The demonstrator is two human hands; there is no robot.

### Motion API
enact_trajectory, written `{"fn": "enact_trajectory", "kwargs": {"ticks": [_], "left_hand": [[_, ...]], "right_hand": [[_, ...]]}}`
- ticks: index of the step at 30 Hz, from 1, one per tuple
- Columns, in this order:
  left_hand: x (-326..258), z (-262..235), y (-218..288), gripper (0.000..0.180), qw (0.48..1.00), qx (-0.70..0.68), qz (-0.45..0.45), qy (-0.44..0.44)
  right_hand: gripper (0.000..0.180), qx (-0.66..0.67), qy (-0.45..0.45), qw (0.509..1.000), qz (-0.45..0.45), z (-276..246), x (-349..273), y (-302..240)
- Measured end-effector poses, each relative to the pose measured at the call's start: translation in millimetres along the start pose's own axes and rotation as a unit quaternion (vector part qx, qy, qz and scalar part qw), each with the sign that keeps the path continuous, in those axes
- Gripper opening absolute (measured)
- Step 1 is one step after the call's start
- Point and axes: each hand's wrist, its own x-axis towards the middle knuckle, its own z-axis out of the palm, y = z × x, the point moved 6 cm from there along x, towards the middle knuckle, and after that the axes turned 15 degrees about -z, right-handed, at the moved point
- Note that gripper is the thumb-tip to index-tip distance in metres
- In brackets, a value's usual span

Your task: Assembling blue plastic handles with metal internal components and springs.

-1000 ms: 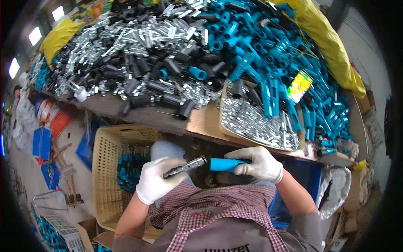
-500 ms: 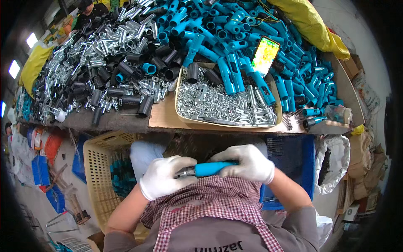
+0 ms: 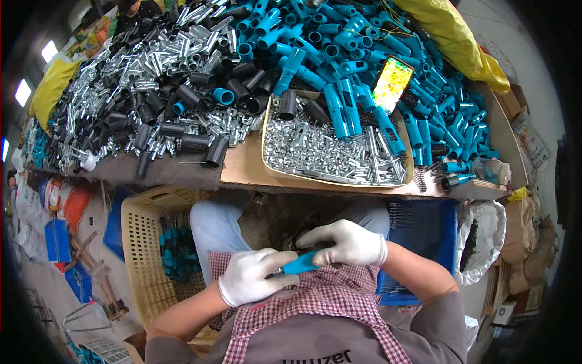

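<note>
Both my hands wear white gloves and meet above my checked apron, holding one teal tubular part (image 3: 301, 263) between them. My left hand (image 3: 251, 277) is closed round its left end, where a bit of metal shows at the fingers. On the other end, my right hand (image 3: 348, 244) grips with thumb and fingers; that end is partly hidden. The tube tilts slightly, its right end farther from me. Beyond my hands, on the bench, stands a cream tray (image 3: 339, 184) full of small metal pieces, with several teal tubes lying across it.
Heaped on the bench are silver tubes (image 3: 163, 64), black sleeves (image 3: 194, 142) and teal tubes (image 3: 418, 130). A lit phone (image 3: 393, 84) leans among them. Below the bench, a yellow basket (image 3: 138, 239) stands at left and a blue bin (image 3: 424, 242) at right. A person (image 3: 136, 11) is at far left.
My hands have drawn closer together and the teal tube has tilted. More of it is covered by my fingers. The view has shifted slightly.
</note>
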Motion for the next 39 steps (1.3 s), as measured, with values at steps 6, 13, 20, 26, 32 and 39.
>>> {"fn": "enact_trajectory", "kwargs": {"ticks": [6,13,20,26,32,39], "left_hand": [[15,6,7,0.054,1.0,0.0,-0.019,-0.023],[29,0,17,0.048,0.999,0.027,-0.003,0.03],[28,-5,16,0.047,0.998,0.036,-0.026,0.051],[19,-11,9,0.047,0.996,0.038,-0.053,0.066],[17,-22,0,0.043,0.993,0.077,-0.066,0.064],[11,-25,-5,0.042,0.991,0.096,-0.071,0.056]], "right_hand": [[0.048,-0.009,0.011,1.0,-0.009,14,15,-6],[0.021,-0.297,0.036,0.948,-0.109,-55,29,-49],[0.014,-0.486,0.222,0.84,0.093,-149,23,1],[0.009,-0.599,0.218,0.771,0.009,-134,27,-10],[0.013,-0.31,0.199,0.925,-0.092,-84,19,-54],[0.013,-0.361,0.007,0.894,-0.265,4,37,-67]]}}
